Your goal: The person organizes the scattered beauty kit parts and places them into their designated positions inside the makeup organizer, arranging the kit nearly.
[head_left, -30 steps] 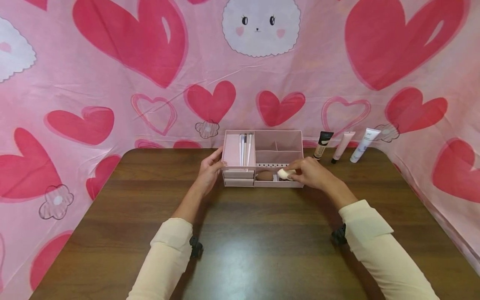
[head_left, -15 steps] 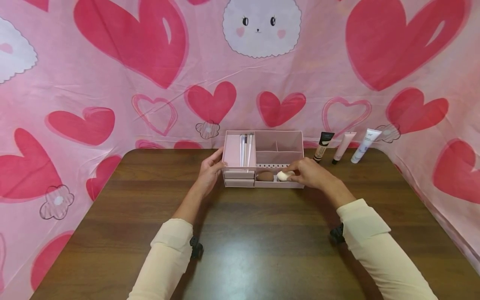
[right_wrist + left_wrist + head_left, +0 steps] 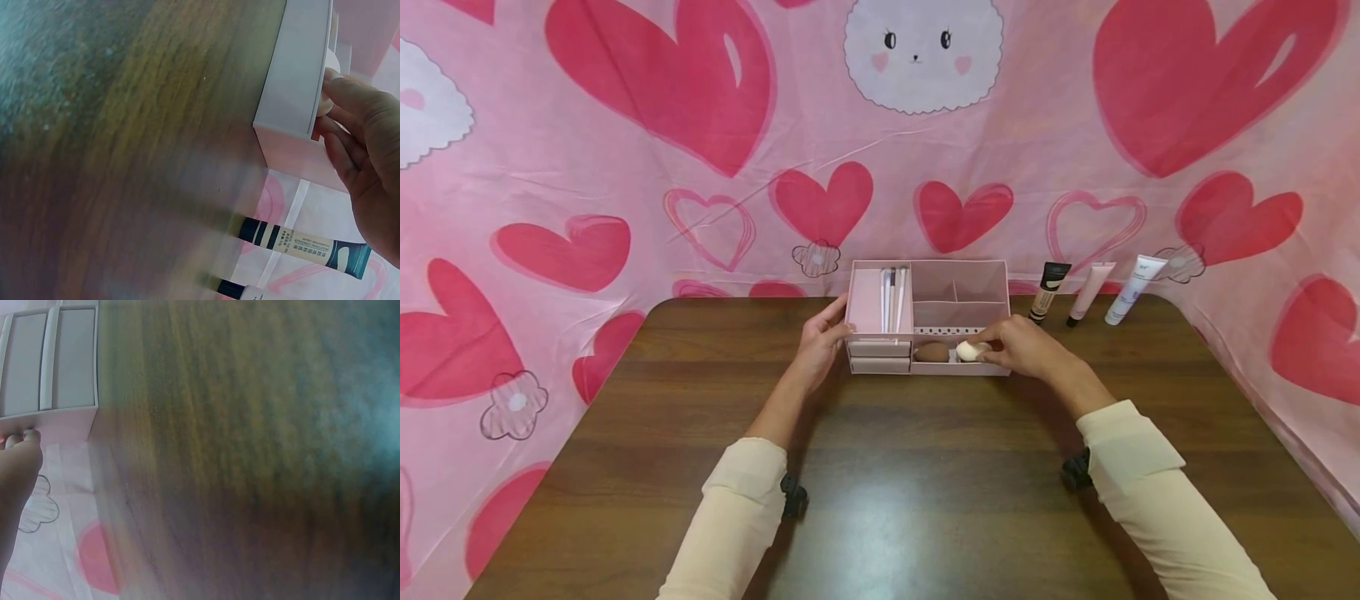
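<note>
A pink organizer [image 3: 958, 292] stands at the table's far middle, with white brushes [image 3: 892, 296] upright in its left bin. My left hand [image 3: 837, 321] rests against its left side, fingers fairly straight; in the left wrist view the fingertips [image 3: 22, 439] touch the pink wall beside the drawers [image 3: 50, 362]. My right hand [image 3: 985, 346] pinches a cream sponge [image 3: 970, 352] in the low front tray, next to a brown sponge [image 3: 931, 352]. The right wrist view shows the fingers [image 3: 350, 100] curled over the organizer's [image 3: 294, 75] rim on the sponge [image 3: 331, 62].
Three cosmetic tubes stand behind the organizer's right side: a black-capped one [image 3: 1047, 292] [image 3: 306, 240], a pink one [image 3: 1088, 292] and a white one [image 3: 1135, 289]. A pink heart-print cloth [image 3: 625, 167] surrounds the brown wooden table [image 3: 925, 483].
My right hand has lowered the cream sponge a little into the front tray. The left hand has stayed against the organizer.
</note>
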The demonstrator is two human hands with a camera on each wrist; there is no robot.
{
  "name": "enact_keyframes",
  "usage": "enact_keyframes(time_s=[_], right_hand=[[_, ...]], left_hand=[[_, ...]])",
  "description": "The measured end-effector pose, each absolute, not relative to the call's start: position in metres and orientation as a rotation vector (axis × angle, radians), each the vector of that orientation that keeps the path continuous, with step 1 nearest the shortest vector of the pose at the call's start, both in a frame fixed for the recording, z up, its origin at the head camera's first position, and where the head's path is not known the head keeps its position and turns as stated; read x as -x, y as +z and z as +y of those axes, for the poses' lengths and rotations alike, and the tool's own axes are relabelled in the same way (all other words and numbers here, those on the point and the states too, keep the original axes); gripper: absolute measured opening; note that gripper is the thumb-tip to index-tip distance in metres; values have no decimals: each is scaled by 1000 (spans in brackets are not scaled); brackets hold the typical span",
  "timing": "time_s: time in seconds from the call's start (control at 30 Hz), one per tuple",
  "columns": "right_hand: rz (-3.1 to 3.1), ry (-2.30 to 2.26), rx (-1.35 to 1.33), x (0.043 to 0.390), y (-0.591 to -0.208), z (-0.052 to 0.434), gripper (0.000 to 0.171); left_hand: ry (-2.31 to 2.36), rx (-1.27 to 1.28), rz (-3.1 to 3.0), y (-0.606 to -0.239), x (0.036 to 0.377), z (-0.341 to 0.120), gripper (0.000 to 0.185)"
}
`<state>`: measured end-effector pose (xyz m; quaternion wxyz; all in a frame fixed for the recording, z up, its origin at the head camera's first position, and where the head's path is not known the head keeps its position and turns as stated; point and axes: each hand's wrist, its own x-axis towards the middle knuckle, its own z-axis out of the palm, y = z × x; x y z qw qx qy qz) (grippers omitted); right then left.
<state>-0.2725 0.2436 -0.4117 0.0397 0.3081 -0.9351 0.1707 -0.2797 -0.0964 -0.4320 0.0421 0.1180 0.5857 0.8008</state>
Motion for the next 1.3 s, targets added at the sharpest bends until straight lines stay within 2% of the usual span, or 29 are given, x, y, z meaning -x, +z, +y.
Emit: enact_keyframes(time_s=[0.23,0.83,1.3], right_hand=[[-2842,558,-971,272,-413,244,24],[-2807,623,-946,268,-414,245,23],[-2695,756,-785,246,-403,263,33]], left_hand=[[2460,-354,1791,-433,280,-96,64],[2481,-351,1765,-431,278,-96,65],[2473,-365,1755,-432,279,-97,66]])
